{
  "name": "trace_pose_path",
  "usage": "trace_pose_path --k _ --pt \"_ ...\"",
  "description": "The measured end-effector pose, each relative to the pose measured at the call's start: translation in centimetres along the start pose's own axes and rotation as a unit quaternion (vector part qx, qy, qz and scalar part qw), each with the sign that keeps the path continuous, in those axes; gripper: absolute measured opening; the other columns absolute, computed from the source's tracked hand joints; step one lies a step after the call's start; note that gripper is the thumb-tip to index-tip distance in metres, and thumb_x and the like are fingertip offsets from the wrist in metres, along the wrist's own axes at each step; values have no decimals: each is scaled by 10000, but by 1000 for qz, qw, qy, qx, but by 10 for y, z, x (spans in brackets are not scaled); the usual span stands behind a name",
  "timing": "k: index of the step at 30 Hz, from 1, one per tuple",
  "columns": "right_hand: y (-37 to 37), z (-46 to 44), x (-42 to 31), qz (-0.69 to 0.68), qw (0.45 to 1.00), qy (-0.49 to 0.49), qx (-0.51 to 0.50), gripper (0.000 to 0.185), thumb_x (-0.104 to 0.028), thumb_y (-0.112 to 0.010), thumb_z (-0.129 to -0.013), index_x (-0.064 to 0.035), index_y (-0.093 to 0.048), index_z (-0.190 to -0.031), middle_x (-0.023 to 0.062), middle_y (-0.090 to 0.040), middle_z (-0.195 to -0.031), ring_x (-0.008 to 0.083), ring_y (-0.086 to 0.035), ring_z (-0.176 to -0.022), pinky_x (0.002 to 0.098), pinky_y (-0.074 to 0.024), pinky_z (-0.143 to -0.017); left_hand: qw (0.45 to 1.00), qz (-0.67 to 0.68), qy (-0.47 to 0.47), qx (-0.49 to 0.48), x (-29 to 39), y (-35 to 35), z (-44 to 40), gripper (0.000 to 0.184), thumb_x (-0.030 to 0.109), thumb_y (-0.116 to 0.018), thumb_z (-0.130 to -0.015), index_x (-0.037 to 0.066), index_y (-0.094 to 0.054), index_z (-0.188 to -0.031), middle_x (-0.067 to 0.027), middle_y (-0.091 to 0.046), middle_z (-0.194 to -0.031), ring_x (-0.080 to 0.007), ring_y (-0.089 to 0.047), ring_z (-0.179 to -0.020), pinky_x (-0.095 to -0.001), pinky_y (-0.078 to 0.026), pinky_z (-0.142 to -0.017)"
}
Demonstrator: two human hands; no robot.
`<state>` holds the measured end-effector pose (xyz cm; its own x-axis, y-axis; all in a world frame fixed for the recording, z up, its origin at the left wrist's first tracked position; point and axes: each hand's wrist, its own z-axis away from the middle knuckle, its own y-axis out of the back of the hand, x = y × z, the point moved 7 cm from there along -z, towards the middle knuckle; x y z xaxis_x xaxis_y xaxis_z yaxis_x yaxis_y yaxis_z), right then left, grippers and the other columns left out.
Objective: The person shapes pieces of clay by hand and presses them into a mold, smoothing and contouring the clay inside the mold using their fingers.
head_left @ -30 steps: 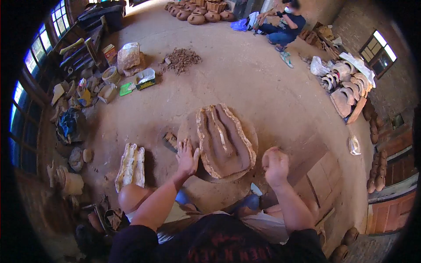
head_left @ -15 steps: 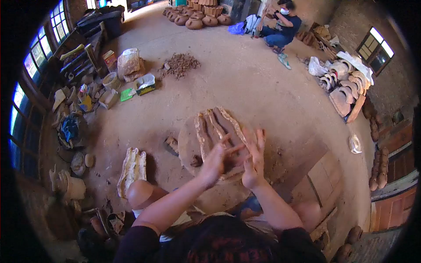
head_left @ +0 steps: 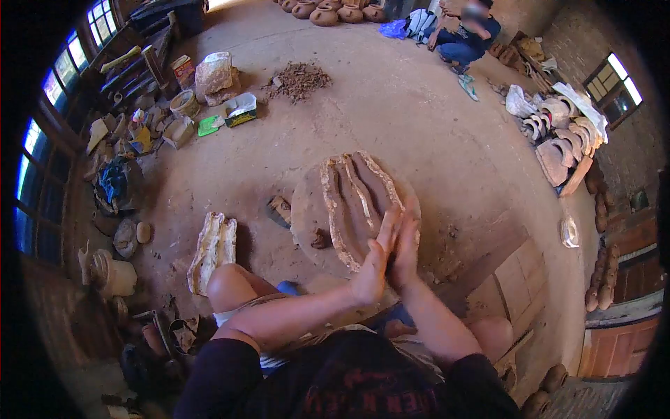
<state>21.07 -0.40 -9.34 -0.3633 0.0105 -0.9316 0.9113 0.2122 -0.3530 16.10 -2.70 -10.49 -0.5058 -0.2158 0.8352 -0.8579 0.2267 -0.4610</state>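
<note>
Palm against palm, my left hand (head_left: 373,267) and my right hand (head_left: 407,246) are pressed together over the lower right part of a mold (head_left: 335,215), fingers stretched forward. Anything between the palms is hidden. The mold has a rough pale rim, a middle ridge and brown clay lining its hollows. It rests on a round board (head_left: 307,222). A small dark clay lump (head_left: 320,239) sits on the board, left of the mold. Beside my left knee, a second whitish mold piece (head_left: 213,253) lies on the floor.
A brown block (head_left: 280,210) lies left of the board. Farther off are a clay heap (head_left: 300,80), a large wrapped lump (head_left: 215,75) and a green-and-black box (head_left: 241,109). Another person (head_left: 464,38) crouches at the back right, near stacked curved pieces (head_left: 562,136). Pots (head_left: 324,15) stand behind.
My hands were apart on either side of the mold, then came together above it; now their palms meet. The small lump, earlier hidden by my left hand, shows on the board.
</note>
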Motion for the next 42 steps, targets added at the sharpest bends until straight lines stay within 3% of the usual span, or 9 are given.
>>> trace_pose_path --k 4,16,19,23,27,31,34,38,42 --pt "-10 21 6 81 990 90 -72 794 -619 -191 -1075 -100 -26 -1652 69 -15 -1729 233 25 -1586 416 2 -1266 967 -251 -22 33 12 33 -30 931 712 -52 -1013 23 27 -1634 -145 -2 -1720 -261 23 -1585 -393 20 -1260" --pt "15 -26 3 -198 980 -39 -2 896 -684 -166 -1041 -38 11 -1637 85 35 -1731 220 62 -1584 425 1 -1265 970 -146 -150 -122 21 -5 -32 814 542 -211 -1078 11 85 -1620 -199 119 -1703 -336 114 -1571 -446 59 -1257" --pt "-14 -2 -9 89 986 125 -60 932 -744 -162 -1010 -71 -61 -1648 86 -32 -1730 249 -18 -1587 419 -12 -1269 998 -32 10 -46 5 22 -53 839 590 -186 -1070 17 82 -1622 -184 121 -1705 -329 116 -1572 -451 33 -1261" --pt "15 -44 0 -132 990 -38 4 923 -716 -187 -1023 -50 -28 -1643 94 20 -1730 223 43 -1584 422 7 -1265 996 -60 -41 -46 -12 15 -49 830 608 -124 -1070 23 78 -1623 -145 92 -1714 -286 112 -1574 -436 1 -1266" --pt "-18 -21 1 7 998 51 -48 865 -700 -231 -1035 -109 -97 -1652 70 -82 -1726 241 -48 -1585 422 -55 -1270 998 35 35 27 2 30 -68 849 612 -148 -1069 10 100 -1615 -154 83 -1714 -298 108 -1576 -444 3 -1264" --pt "8 -61 15 -296 945 -125 67 828 -657 -226 -1056 -90 -113 -1649 64 -79 -1726 220 -35 -1586 411 -28 -1271 989 -116 -76 -52 -9 26 -62 826 603 -185 -1076 64 115 -1625 -136 106 -1710 -275 55 -1577 -463 -70 -1265" --pt "-22 -43 8 -5 999 30 -37 819 -695 -259 -1037 -157 -171 -1649 53 -138 -1716 234 -131 -1574 427 -121 -1266 996 -90 -23 -6 -9 51 -82 828 601 -140 -1073 26 100 -1618 -164 111 -1707 -304 92 -1574 -459 10 -1259" --pt "0 -78 23 -230 953 -183 73 813 -660 -248 -1054 -123 -128 -1651 65 -96 -1723 243 -60 -1585 425 -47 -1271 965 -221 -131 -44 0 41 -74 802 573 -113 -1081 1 57 -1617 -220 74 -1700 -367 133 -1566 -491 74 -1245" --pt "-21 -67 25 23 999 -4 -23 824 -714 -258 -1028 -177 -175 -1647 59 -143 -1713 258 -147 -1569 444 -128 -1264 985 -158 -63 2 -32 81 -101 814 576 -99 -1074 -15 68 -1609 -238 88 -1693 -404 159 -1553 -509 99 -1241"
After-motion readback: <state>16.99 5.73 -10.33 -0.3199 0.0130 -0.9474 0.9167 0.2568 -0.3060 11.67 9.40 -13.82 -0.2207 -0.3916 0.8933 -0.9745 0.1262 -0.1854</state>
